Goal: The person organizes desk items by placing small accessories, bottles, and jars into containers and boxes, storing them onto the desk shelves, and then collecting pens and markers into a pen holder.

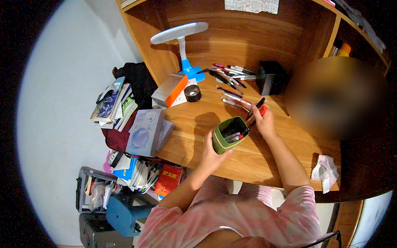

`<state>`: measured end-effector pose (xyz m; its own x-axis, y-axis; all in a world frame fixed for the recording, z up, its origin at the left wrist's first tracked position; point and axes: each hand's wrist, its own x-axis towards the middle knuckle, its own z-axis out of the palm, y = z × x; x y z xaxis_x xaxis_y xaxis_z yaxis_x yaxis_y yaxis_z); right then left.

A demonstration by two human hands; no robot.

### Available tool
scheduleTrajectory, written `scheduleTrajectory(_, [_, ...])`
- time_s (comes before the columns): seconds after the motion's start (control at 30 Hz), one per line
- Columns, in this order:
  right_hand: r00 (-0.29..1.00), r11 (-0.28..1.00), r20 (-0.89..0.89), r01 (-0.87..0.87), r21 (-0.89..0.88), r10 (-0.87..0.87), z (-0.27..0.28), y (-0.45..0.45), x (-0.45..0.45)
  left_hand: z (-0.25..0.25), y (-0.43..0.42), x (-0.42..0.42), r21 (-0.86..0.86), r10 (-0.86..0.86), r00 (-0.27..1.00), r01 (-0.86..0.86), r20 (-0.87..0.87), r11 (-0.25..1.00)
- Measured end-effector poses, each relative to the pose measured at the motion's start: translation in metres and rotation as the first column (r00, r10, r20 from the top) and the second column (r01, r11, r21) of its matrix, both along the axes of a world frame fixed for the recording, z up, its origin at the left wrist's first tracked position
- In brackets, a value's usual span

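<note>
My left hand is wrapped round a green pen holder, tilted so that its dark mouth faces up toward me. A few pens lie inside it. Just right of the holder's rim, my right hand is closed on several pens, black and red ones among them. Loose pens lie on the desk beyond that hand. Farther back is a larger heap of pens, beside a black pen holder.
On the wooden desk stand a blue and white lamp, an orange and grey box and a tape roll. White boxes sit at the left edge. A crumpled tissue lies at right. A blue stool stands below left.
</note>
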<state>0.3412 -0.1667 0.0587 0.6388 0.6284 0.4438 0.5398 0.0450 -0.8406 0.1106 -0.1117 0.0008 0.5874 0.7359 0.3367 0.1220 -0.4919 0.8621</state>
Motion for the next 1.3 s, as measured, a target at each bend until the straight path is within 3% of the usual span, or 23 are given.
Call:
scheduleTrajectory(0.1, [0.981, 0.999, -0.192, 0.039, 0.007, -0.036, -0.002, 0.003, 0.009, -0.004, 0.004, 0.006, -0.043, -0.002, 0.999, 0.004, 0.051, 0.999])
scheduleTrajectory(0.2, [0.931, 0.945, -0.355, 0.035, 0.325, 0.088, 0.025, -0.005, -0.002, -0.013, 0.004, 0.008, -0.074, 0.015, 0.994, -0.007, 0.108, 0.997])
scheduleTrajectory(0.23, [0.919, 0.927, -0.387, 0.073, 0.368, 0.082, 0.038, -0.008, -0.009, -0.015, 0.004, 0.008, -0.054, 0.019, 0.994, -0.013, 0.109, 0.998])
scheduleTrajectory(0.33, [0.85, 0.862, -0.438, -0.036, 0.506, 0.293, 0.063, -0.022, -0.019, -0.013, 0.004, 0.006, 0.003, 0.043, 0.995, -0.043, 0.094, 0.999])
scheduleTrajectory(0.37, [0.871, 0.885, -0.422, -0.031, 0.465, 0.252, 0.071, -0.026, -0.028, -0.011, 0.003, 0.006, 0.021, 0.052, 0.995, -0.054, 0.085, 0.998])
scheduleTrajectory(0.5, [0.868, 0.855, -0.195, -0.367, 0.366, 0.456, 0.07, -0.029, -0.04, 0.005, 0.0, 0.005, 0.092, 0.078, 0.995, -0.084, 0.065, 0.992])
scheduleTrajectory(0.63, [0.857, 0.896, -0.264, -0.423, 0.132, 0.443, 0.059, -0.026, -0.05, 0.01, -0.001, 0.006, 0.143, 0.087, 0.995, -0.094, 0.058, 0.985])
scheduleTrajectory(0.73, [0.878, 0.888, 0.131, -0.46, -0.032, 0.46, 0.055, -0.016, -0.05, 0.009, 0.0, 0.007, 0.149, 0.071, 0.995, -0.082, 0.074, 0.985])
scheduleTrajectory(0.77, [0.874, 0.893, 0.182, -0.439, -0.104, 0.451, 0.057, -0.017, -0.049, 0.008, 0.0, 0.007, 0.153, 0.064, 0.994, -0.077, 0.087, 0.985])
scheduleTrajectory(0.87, [0.85, 0.9, 0.33, -0.437, 0.009, 0.409, 0.058, -0.014, -0.048, 0.007, 0.0, 0.007, 0.086, 0.061, 0.992, -0.07, 0.11, 0.994])
scheduleTrajectory(1.07, [0.852, 0.85, 0.205, -0.511, 0.129, 0.482, 0.041, -0.004, -0.039, 0.0, 0.003, 0.007, 0.101, 0.054, 0.992, -0.066, 0.116, 0.993])
scheduleTrajectory(1.1, [0.871, 0.869, 0.239, -0.47, 0.152, 0.429, 0.043, -0.004, -0.036, -0.003, 0.003, 0.007, 0.073, 0.052, 0.991, -0.061, 0.121, 0.995])
scheduleTrajectory(1.2, [0.944, 0.946, -0.102, -0.302, 0.122, 0.314, 0.044, -0.004, -0.022, -0.013, 0.004, 0.007, 0.012, 0.044, 0.991, -0.045, 0.125, 0.999])
scheduleTrajectory(1.23, [0.972, 0.982, -0.143, -0.185, 0.038, 0.188, 0.043, -0.001, -0.014, -0.013, 0.005, 0.007, 0.009, 0.043, 0.992, -0.044, 0.122, 0.999])
scheduleTrajectory(1.3, [0.974, 0.993, 0.223, -0.022, -0.119, 0.049, 0.02, 0.002, 0.024, -0.008, 0.005, 0.006, 0.029, 0.07, 0.993, -0.073, 0.098, 0.997])
